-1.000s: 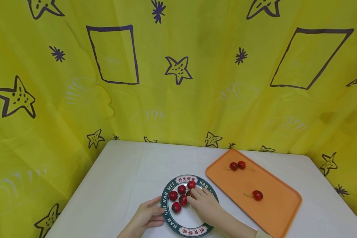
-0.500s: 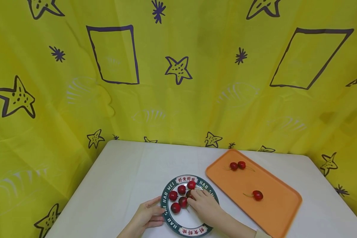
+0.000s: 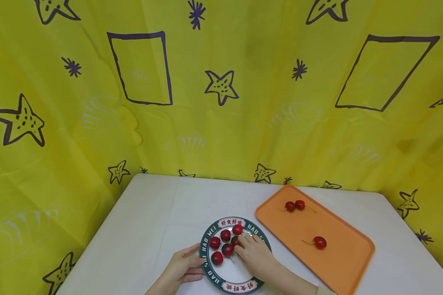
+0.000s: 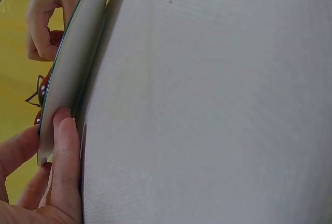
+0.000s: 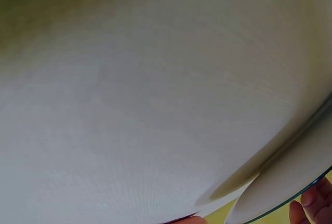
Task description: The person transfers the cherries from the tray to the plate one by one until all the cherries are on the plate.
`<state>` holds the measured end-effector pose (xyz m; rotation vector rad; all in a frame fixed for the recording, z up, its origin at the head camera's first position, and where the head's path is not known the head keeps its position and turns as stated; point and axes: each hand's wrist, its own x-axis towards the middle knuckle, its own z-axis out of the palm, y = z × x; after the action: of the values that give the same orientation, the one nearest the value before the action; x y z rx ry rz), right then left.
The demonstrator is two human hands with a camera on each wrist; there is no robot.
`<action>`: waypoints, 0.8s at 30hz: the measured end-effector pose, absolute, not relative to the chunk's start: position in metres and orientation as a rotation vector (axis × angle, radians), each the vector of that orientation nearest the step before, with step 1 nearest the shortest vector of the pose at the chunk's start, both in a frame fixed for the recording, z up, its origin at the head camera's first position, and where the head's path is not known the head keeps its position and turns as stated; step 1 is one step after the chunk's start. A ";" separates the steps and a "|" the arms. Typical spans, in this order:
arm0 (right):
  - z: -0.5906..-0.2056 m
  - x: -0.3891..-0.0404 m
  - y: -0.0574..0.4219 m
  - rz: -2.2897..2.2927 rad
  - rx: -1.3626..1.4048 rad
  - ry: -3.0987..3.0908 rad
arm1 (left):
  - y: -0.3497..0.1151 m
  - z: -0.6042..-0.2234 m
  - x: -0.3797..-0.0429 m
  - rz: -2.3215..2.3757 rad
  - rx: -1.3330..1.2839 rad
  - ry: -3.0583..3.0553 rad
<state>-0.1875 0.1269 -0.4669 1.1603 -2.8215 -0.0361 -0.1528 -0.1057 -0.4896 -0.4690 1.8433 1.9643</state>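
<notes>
A round plate (image 3: 240, 272) with a green lettered rim bears several dark red cherries (image 3: 217, 258). My left hand (image 3: 184, 266) grips its left rim, thumb at the edge. In the left wrist view, the fingers (image 4: 66, 167) lie under the plate's pale underside (image 4: 78, 60), which tilts above the cloth. Over the plate's right half, my right hand (image 3: 256, 252) pinches a dark cherry (image 3: 235, 240), partly hidden by the fingertips. That curled hand shows past the rim in the left wrist view. Fingertips (image 5: 315, 203) show beside the plate edge in the right wrist view.
To the right lies an orange tray (image 3: 302, 229). It holds two cherries (image 3: 294, 205) close together at the far end and a single cherry (image 3: 319, 242) nearer. White cloth (image 3: 162, 221) covers the table. A yellow patterned curtain (image 3: 221, 131) hangs behind.
The lower-left cherry on the plate has rolled slightly left, and the one beside my right fingertips has shifted a little. Both hands stay almost where they were.
</notes>
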 end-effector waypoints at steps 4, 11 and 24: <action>-0.467 -0.187 0.127 -0.027 1.150 -2.818 | -0.106 -0.490 -0.152 1.976 -0.442 1.835; -0.463 -0.187 0.130 0.033 1.112 -2.777 | -0.106 -0.490 -0.153 1.977 -0.436 1.831; -0.439 -0.212 0.165 0.141 0.820 -2.671 | -0.106 -0.489 -0.153 1.955 -0.470 1.847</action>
<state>-0.2118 0.1652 -0.4385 0.8200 -2.6713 0.1411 -0.1527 -0.1058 -0.4890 -0.4704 1.8472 1.9555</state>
